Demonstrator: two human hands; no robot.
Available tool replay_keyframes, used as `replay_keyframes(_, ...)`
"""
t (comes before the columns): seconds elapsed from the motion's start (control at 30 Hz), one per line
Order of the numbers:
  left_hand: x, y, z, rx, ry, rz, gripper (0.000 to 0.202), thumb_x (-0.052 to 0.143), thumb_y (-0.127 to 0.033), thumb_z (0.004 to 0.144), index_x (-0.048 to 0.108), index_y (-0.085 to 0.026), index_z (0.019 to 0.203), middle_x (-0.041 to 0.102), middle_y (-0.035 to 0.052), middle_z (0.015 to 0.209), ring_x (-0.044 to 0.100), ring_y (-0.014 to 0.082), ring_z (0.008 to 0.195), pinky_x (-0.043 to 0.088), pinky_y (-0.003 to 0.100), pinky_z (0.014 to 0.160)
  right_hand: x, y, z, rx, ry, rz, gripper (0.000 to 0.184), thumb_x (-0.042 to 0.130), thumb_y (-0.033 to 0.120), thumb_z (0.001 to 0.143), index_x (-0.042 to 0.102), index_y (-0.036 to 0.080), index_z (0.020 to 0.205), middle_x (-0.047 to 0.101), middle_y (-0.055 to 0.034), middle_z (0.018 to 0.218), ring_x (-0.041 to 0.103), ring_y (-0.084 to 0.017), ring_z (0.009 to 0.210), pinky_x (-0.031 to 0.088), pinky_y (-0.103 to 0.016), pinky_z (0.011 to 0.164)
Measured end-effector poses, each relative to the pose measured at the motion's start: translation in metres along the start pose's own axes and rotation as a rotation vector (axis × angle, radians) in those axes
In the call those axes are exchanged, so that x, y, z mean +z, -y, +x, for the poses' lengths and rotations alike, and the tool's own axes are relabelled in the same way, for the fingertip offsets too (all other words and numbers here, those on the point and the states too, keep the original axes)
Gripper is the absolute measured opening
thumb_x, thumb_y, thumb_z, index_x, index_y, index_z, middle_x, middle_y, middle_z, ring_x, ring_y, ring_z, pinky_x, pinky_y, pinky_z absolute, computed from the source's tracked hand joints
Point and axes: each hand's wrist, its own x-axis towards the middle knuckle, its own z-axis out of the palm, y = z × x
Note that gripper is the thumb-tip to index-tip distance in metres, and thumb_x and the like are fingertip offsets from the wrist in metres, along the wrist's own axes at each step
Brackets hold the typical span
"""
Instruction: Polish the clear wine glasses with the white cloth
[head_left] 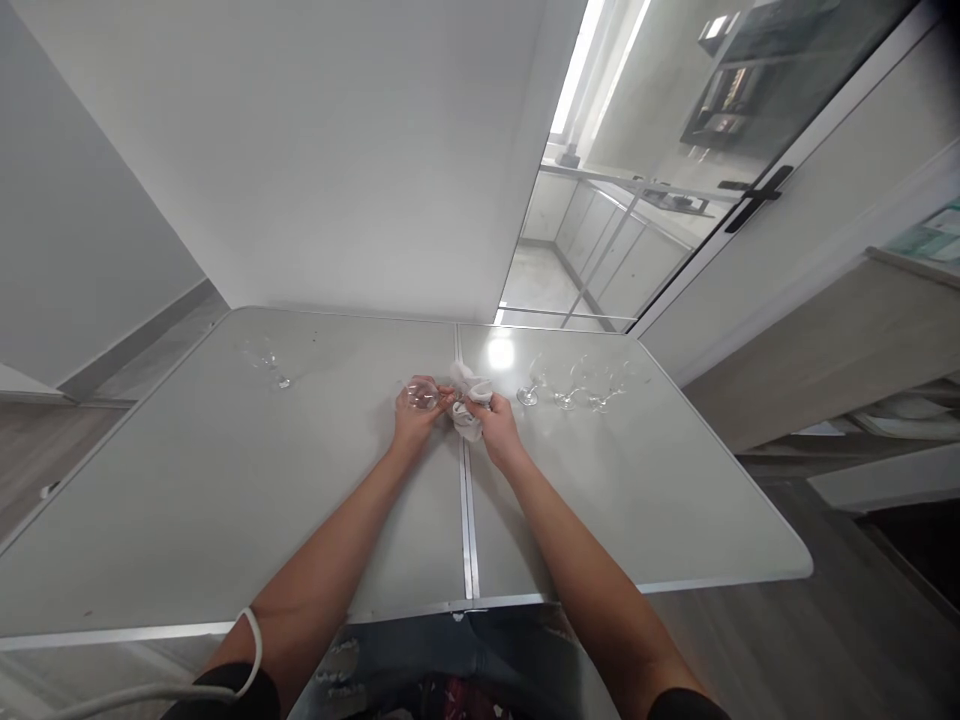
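The left hand (411,412) is closed around the bowl of a stemmed glass (422,394), the right hand (501,430) gripping a white cloth (466,422) at its stem end, nearer the surface's (225,520) far edge than its near one. Three glasses (564,401) stand toward the far right corner, another glass (283,381) toward the far left.

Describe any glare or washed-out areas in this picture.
Head view: a round white glare spot on the table, left of the row of clear glasses; head view: those glasses nearly melt into the pale surface, while the held glass shows better against the left hand; head view: a bright strip near the top is blown out.
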Motion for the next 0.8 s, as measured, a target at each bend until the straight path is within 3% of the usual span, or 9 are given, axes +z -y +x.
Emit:
replay_keyframes(0.07,-0.0001,-0.0004,-0.0003,0.024,-0.044,-0.019,0.044,0.092,-0.03,0.064,0.058,-0.021,0.09,0.073,0.001,0.085,0.073,0.0199,0.09,0.057,0.037,0.087,-0.0003,-0.0006,0.0005,0.032,0.023,-0.022,0.023,0.075,0.035,0.072,0.073,0.016,0.084,0.07,-0.0011,0.079,0.06,-0.017,0.075,0.047,-0.029,0.075)
replay_keyframes(0.23,0.0,-0.0011,-0.0012,-0.016,0.034,0.012,0.043,0.091,-0.031,0.065,0.059,-0.021,0.091,0.075,0.0039,0.089,0.073,0.0205,0.088,0.057,0.037,0.085,-0.0015,0.0003,0.0025,-0.002,-0.001,0.06,0.024,0.075,0.035,0.072,0.073,0.017,0.088,0.072,-0.0015,0.083,0.061,-0.018,0.078,0.048,-0.029,0.076)
replay_keyframes(0.37,-0.0001,-0.0015,-0.001,0.026,-0.031,0.0,0.043,0.092,-0.031,0.064,0.058,-0.021,0.089,0.073,0.0022,0.086,0.073,0.0208,0.089,0.057,0.037,0.086,-0.0036,0.0028,0.0029,0.044,0.044,0.041,0.024,0.077,0.034,0.07,0.073,0.016,0.085,0.072,-0.0019,0.08,0.062,-0.018,0.076,0.049,-0.03,0.076)
replay_keyframes(0.5,0.0,-0.0021,-0.0013,-0.002,0.034,0.013,0.043,0.091,-0.032,0.065,0.059,-0.021,0.092,0.074,0.003,0.087,0.073,0.02,0.086,0.057,0.036,0.085,-0.0029,0.0039,0.0017,0.017,0.013,0.132,0.025,0.076,0.036,0.072,0.073,0.017,0.088,0.073,-0.0022,0.085,0.063,-0.018,0.077,0.049,-0.03,0.076)
replay_keyframes(0.63,-0.0001,-0.0017,-0.0011,0.057,-0.038,-0.013,0.042,0.091,-0.031,0.066,0.056,-0.022,0.088,0.072,0.0011,0.084,0.073,0.0208,0.09,0.057,0.036,0.086,-0.0013,0.0035,0.0013,0.069,0.068,0.064,0.022,0.076,0.032,0.069,0.073,0.016,0.082,0.072,-0.002,0.08,0.061,-0.017,0.074,0.047,-0.029,0.074)
replay_keyframes(0.73,-0.0007,-0.001,-0.0004,0.032,0.001,0.012,0.042,0.09,-0.033,0.068,0.057,-0.021,0.091,0.073,0.0027,0.086,0.073,0.0204,0.088,0.057,0.037,0.086,-0.0017,0.0033,0.0021,0.017,0.014,0.096,0.022,0.076,0.033,0.071,0.073,0.017,0.085,0.072,-0.0014,0.082,0.062,-0.017,0.076,0.047,-0.028,0.075)
replay_keyframes(0.8,-0.0013,-0.0007,0.0003,0.044,-0.009,0.023,0.042,0.089,-0.033,0.068,0.057,-0.021,0.091,0.073,0.0027,0.086,0.073,0.0205,0.088,0.057,0.037,0.086,-0.0032,0.0039,0.0028,0.036,0.059,0.103,0.023,0.075,0.033,0.071,0.074,0.017,0.088,0.073,-0.0016,0.083,0.062,-0.017,0.078,0.047,-0.029,0.076)
